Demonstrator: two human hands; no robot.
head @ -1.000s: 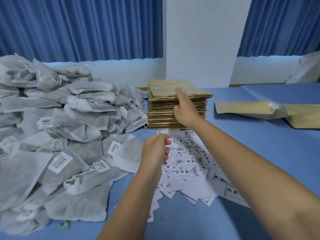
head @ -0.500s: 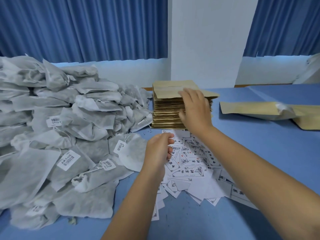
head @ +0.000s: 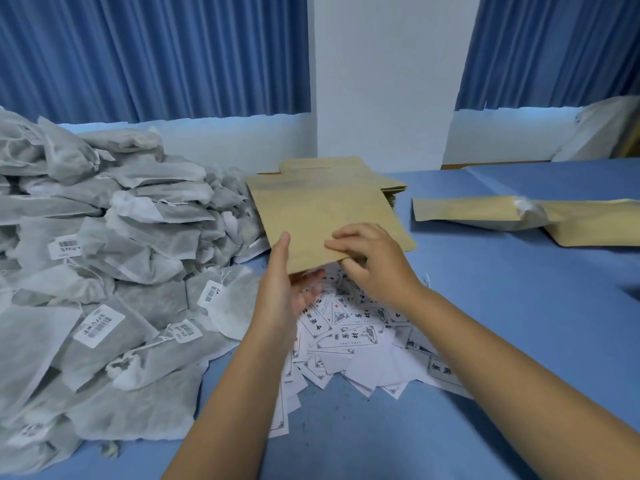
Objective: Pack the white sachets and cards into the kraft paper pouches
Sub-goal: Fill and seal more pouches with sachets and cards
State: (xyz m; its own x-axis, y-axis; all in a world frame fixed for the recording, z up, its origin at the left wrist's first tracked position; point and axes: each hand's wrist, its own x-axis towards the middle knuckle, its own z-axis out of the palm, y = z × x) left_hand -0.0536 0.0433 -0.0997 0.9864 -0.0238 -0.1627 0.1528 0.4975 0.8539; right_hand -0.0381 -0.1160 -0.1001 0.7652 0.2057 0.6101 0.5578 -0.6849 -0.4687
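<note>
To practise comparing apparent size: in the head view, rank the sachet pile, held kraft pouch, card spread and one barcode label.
1. sachet pile
2. held kraft pouch and card spread: too alike to rank, cards partly hidden
3. barcode label
</note>
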